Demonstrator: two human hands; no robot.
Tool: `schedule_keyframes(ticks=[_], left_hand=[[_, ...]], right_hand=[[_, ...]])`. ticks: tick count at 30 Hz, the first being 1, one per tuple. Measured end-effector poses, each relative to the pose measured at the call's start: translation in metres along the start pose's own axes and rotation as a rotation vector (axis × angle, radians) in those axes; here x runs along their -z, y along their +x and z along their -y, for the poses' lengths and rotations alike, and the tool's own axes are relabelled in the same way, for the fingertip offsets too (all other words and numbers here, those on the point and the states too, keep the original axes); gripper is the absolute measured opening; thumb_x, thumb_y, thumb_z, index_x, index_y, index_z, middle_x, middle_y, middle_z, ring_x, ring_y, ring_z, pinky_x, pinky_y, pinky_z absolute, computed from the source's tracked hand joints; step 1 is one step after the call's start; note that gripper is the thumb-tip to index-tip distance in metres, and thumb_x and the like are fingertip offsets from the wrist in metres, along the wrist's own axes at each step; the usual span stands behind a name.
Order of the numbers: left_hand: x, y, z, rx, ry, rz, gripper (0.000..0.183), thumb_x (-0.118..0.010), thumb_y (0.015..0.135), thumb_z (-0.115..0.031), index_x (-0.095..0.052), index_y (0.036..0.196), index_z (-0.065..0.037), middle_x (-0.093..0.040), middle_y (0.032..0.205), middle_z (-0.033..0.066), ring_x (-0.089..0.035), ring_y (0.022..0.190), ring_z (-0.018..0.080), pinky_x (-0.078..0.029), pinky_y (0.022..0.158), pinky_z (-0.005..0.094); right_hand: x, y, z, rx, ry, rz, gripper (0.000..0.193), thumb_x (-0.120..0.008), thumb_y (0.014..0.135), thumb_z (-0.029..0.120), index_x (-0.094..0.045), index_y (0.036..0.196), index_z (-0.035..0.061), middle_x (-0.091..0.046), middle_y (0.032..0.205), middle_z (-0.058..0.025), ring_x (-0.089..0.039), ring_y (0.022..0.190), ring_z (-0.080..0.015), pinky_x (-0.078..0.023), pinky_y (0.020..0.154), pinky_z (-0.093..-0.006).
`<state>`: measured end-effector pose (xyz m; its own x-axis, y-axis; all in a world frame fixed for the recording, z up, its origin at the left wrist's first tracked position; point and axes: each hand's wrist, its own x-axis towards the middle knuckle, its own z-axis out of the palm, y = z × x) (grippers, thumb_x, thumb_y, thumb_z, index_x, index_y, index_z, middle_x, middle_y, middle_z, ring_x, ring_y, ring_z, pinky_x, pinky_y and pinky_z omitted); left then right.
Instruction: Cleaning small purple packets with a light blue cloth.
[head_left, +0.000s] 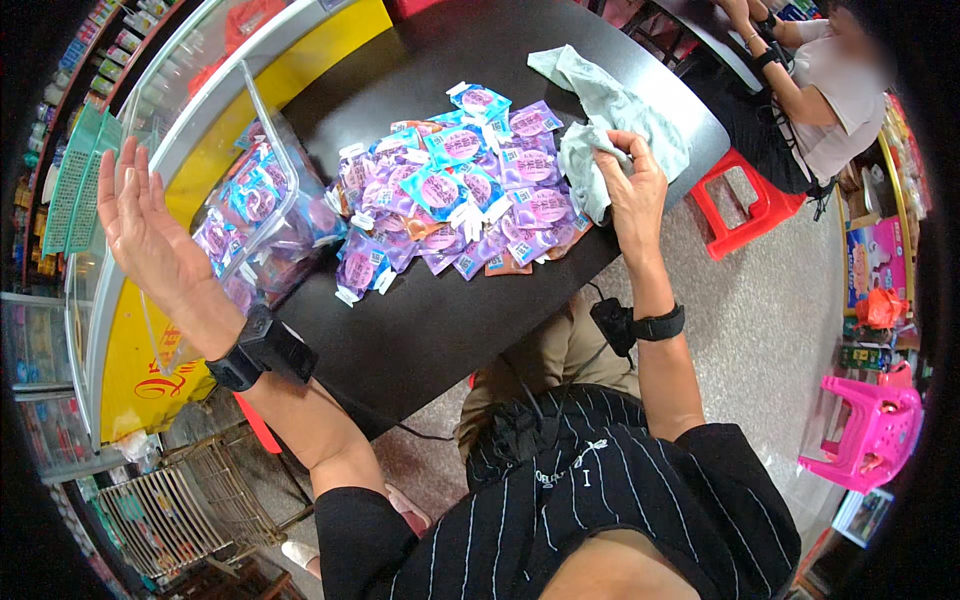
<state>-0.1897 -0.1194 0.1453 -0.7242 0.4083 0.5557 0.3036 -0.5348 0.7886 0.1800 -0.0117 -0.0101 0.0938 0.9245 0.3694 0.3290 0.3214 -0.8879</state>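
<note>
My left hand (158, 240) is raised palm up at the left, its fingers stretched out and nothing in it. It is nearest a clear plastic bin (268, 105) that holds several purple and blue packets. On the dark table (385, 350) a heap of small purple, blue and orange packets (450, 190) is spread in front of me. To the right of the heap my right hand (637, 185) pinches a pale grey-green cloth (600, 100) between thumb and fingers. The cloth is crumpled and lies partly over the table's right side, touching the heap's edge.
A white-framed yellow counter (345, 30) borders the table at the left, with a green basket (80, 190) beside it. A red stool (735, 200) stands right of the table, near another person (840, 100). A pink chair (865, 430) is farther right.
</note>
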Motion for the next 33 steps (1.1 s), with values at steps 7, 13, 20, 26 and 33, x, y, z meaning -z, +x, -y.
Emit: schedule_keyframes(ticks=[7,13,20,26,33], left_hand=[[-0.062,-0.053,0.016,-0.048,0.121,0.444,0.038,-0.053,0.098,-0.01,-0.05,0.135,-0.002,-0.06,0.129,0.0157,-0.058,0.121,0.0233,-0.046,0.102,0.0331],[-0.095,-0.126,0.085,-0.221,0.496,1.08,0.051,-0.063,0.091,-0.013,-0.048,0.138,-0.002,-0.05,0.14,0.0206,-0.047,0.132,0.035,-0.035,0.111,0.0411],[-0.101,-0.148,0.119,-0.335,0.806,1.117,0.043,-0.056,0.092,-0.01,-0.05,0.134,0.001,-0.051,0.137,0.0241,-0.048,0.128,0.0385,-0.036,0.109,0.0421],[-0.097,-0.136,0.119,-0.24,0.634,0.94,0.027,-0.051,0.094,-0.004,-0.064,0.117,-0.002,-0.069,0.103,0.0211,-0.067,0.095,0.0352,-0.051,0.086,0.0375],[-0.111,-0.132,0.065,0.126,0.694,0.87,0.024,-0.053,0.1,-0.016,-0.065,0.113,0.0,-0.071,0.093,0.0099,-0.069,0.086,0.0178,-0.051,0.072,0.0304]], right_hand=[[0.002,-0.002,-0.002,0.012,-0.014,0.006,0.018,-0.068,0.087,0.012,-0.064,0.099,-0.0007,-0.067,0.092,-0.007,-0.062,0.085,-0.0152,-0.049,0.079,-0.0296],[-0.002,-0.004,-0.004,0.018,0.028,0.046,0.018,-0.067,0.087,0.011,-0.064,0.099,-0.0015,-0.067,0.092,-0.0083,-0.063,0.084,-0.0156,-0.049,0.077,-0.0304],[0.003,-0.002,0.0,0.052,0.042,0.026,0.019,-0.066,0.085,0.008,-0.062,0.101,-0.0025,-0.066,0.091,-0.0102,-0.063,0.083,-0.017,-0.049,0.077,-0.0295],[0.003,-0.002,-0.004,0.053,0.094,0.054,0.018,-0.066,0.084,0.009,-0.063,0.099,0.0006,-0.066,0.091,-0.0083,-0.063,0.083,-0.0177,-0.049,0.077,-0.0302],[0.004,-0.004,-0.001,-0.044,0.169,0.064,0.017,-0.066,0.084,0.01,-0.063,0.097,0.0003,-0.066,0.09,-0.0085,-0.062,0.083,-0.0168,-0.048,0.076,-0.0292]])
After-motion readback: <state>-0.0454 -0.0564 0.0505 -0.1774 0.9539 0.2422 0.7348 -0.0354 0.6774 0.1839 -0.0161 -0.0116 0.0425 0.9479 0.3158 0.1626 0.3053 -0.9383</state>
